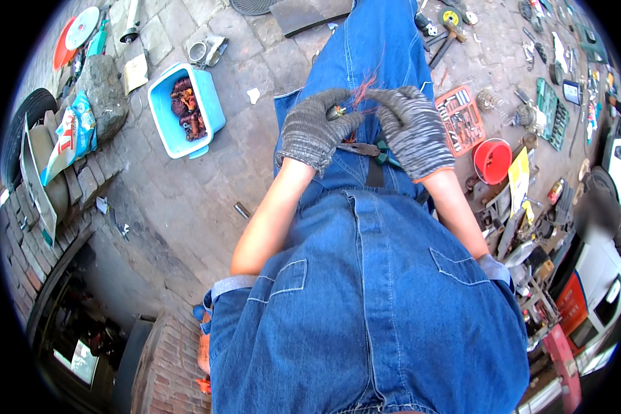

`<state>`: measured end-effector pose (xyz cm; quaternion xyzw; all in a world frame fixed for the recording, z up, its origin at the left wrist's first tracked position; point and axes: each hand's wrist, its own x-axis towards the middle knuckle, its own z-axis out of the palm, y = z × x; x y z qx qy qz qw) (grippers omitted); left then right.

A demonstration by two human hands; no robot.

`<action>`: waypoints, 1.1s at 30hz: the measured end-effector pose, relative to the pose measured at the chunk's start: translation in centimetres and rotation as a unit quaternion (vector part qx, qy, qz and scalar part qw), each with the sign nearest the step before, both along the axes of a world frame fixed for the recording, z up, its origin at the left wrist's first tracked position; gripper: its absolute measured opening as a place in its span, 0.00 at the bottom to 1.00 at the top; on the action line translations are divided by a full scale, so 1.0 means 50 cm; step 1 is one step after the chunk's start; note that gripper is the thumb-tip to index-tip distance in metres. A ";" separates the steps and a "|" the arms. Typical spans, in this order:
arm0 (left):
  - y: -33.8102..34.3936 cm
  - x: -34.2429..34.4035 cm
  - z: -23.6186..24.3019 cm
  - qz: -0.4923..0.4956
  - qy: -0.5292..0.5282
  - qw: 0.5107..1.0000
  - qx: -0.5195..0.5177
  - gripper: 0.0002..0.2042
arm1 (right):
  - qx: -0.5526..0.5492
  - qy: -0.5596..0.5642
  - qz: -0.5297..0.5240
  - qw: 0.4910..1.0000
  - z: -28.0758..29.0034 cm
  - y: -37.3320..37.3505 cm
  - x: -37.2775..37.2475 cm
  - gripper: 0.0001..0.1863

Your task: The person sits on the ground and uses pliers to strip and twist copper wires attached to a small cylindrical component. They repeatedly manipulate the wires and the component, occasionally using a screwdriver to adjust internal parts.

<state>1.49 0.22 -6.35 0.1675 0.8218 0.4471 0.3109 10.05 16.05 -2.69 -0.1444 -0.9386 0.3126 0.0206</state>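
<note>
Both my hands wear grey knit gloves and are held close together over my denim-clad lap. My left hand (316, 132) is closed round a small piece with a brass-coloured spot (338, 110); its kind is too small to make out. Thin reddish copper wires (366, 90) fan out between the two hands. My right hand (417, 134) has its fingertips bent together on the strands. Under the hands, pliers (358, 148) with dark jaws and teal handles rest on my lap.
To the left on the paving stands a light-blue tub (210, 117) with copper coils (188, 110). On the right are a red socket set case (460, 119), a red bucket (492, 161), a hammer (454, 33) and a green tool case (552, 114). Scrap parts crowd the far right.
</note>
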 end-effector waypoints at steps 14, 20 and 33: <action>-0.028 -0.007 0.012 0.025 -0.087 0.993 0.079 0.23 | 0.108 -0.091 0.057 0.988 -0.023 -0.024 -0.014 0.18; -0.061 -0.014 0.035 0.083 -0.205 0.968 0.120 0.20 | 0.108 -0.073 0.057 0.990 -0.023 -0.022 -0.014 0.16; -0.081 0.000 0.034 0.169 -0.583 0.675 0.421 0.38 | -0.022 -0.051 -0.071 0.996 -0.014 -0.012 -0.011 0.10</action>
